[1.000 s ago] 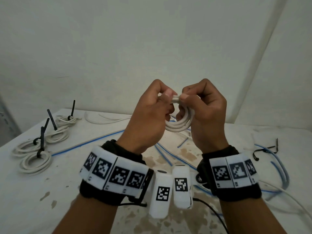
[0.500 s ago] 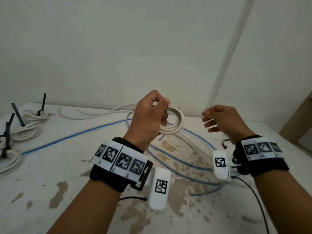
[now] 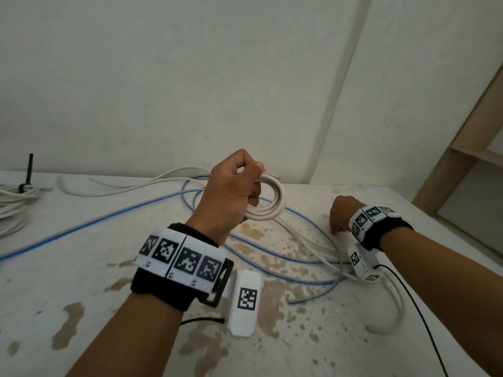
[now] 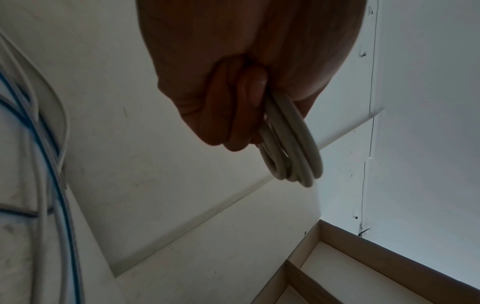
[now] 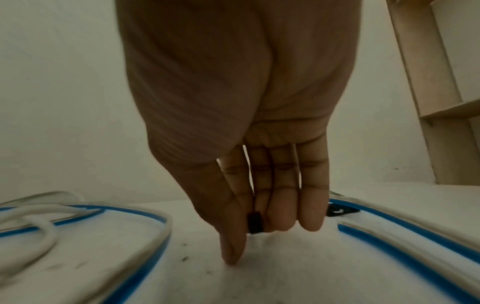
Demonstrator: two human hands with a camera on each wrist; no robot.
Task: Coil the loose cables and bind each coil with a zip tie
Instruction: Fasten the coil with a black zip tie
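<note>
A small coil of white cable [image 3: 268, 205], several round loops stacked close together, is held up in the air above the worktop [image 3: 81, 281] in the left hand [image 3: 231, 194], whose fingers [image 4: 233, 115] curl around one side of the loops. No tie shows on it. Below it, loose white cables [image 3: 130, 186] and thin blue cables [image 3: 89, 223] sprawl in long, overlapping curves across the stained white worktop. At the far left edge lies a finished white coil [image 3: 13, 202] bound by a black zip tie [image 3: 28, 170] with its tail sticking upright. Another black zip tie [image 5: 255, 223] sits at the fingertips of the lowered right hand [image 5: 246, 123].
</note>
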